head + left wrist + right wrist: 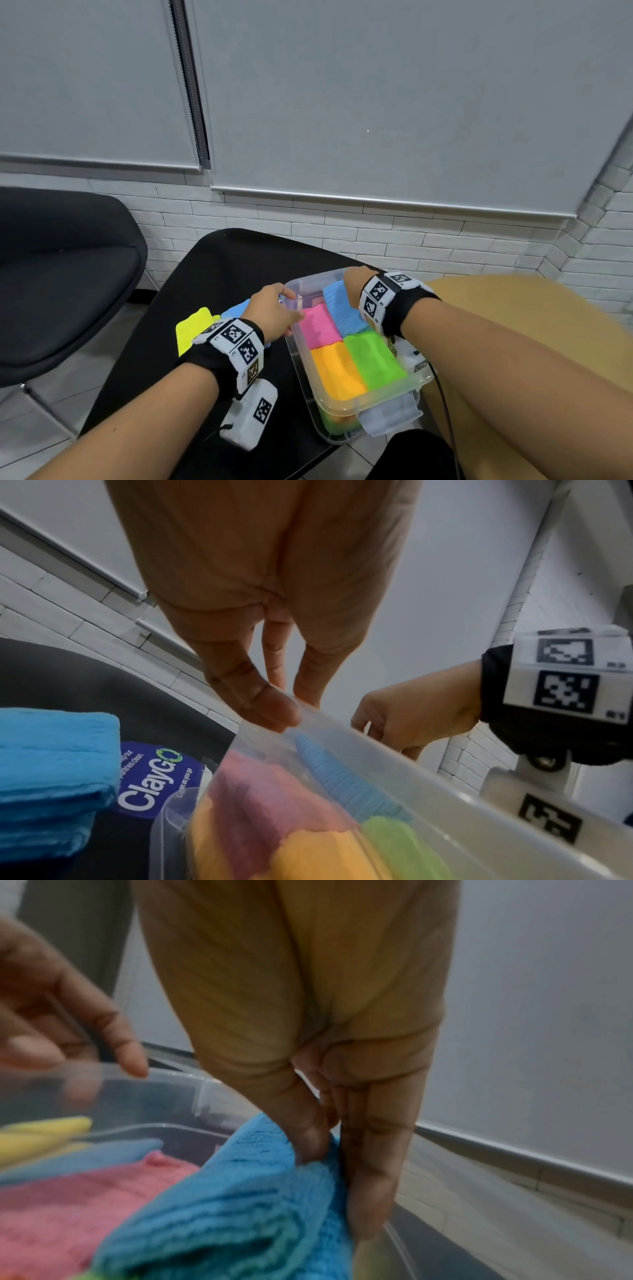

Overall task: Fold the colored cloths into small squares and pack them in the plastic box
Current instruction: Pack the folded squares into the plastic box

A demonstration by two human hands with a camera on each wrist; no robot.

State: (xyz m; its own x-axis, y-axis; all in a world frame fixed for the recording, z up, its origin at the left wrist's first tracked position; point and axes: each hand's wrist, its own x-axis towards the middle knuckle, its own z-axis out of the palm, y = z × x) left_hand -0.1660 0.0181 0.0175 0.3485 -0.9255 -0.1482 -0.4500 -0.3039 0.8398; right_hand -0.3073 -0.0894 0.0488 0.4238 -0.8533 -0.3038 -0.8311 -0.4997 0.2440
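The right hand pinches a folded blue cloth between thumb and fingers, its grip holding the cloth tilted in the far right corner of the plastic box. The left hand holds the box's left rim, thumb on the edge. Pink, orange and green folded cloths lie inside. On the black counter, left of the box, lie a yellow cloth and another blue one.
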